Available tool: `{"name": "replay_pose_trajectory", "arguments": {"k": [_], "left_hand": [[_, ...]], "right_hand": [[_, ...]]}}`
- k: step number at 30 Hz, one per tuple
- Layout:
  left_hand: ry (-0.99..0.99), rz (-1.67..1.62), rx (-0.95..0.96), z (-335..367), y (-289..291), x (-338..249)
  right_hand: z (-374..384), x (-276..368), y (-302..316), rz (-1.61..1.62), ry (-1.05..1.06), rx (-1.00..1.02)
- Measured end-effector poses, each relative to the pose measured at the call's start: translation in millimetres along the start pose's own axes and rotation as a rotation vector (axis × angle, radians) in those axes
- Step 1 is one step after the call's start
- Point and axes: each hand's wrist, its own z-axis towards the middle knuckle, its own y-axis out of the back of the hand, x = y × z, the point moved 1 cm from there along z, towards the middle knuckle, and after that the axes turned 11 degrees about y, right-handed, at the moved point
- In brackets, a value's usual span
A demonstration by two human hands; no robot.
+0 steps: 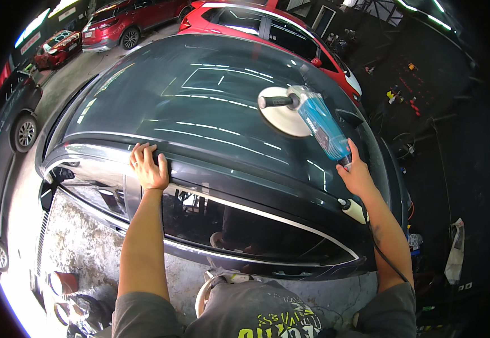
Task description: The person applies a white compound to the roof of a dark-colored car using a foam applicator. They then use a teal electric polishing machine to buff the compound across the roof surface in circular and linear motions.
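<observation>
A dark grey car roof (160, 107) stretches out before me, glossy with reflected ceiling lights. My right hand (356, 173) is wrapped round the rear grip of a blue car polisher (321, 127). Its round white pad (283, 115) lies on or just over the right part of the roof; contact cannot be made out. The black side handle (276, 102) points left with no hand on it. My left hand (150, 166) rests on the roof's near edge above the side windows, fingers spread and holding nothing. A white bottle (354, 210) sits on the roof edge beside my right forearm.
A black power cord (388, 259) runs along my right forearm. Red cars (250, 25) stand behind the roof, and a dark car (8, 141) is at the left. A reddish-brown container (63, 283) is on the floor at lower left. A pale cloth (455, 253) hangs at right.
</observation>
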Motion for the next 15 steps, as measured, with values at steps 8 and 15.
{"name": "replay_pose_trajectory", "arguments": {"k": [8,15], "left_hand": [[0.007,-0.005,0.015,-1,-5,-1],[-0.003,0.01,-0.004,0,-5,3]], "right_hand": [[15,-42,12,0.066,-0.16,0.018],[88,9,3,0.055,-0.146,0.104]]}}
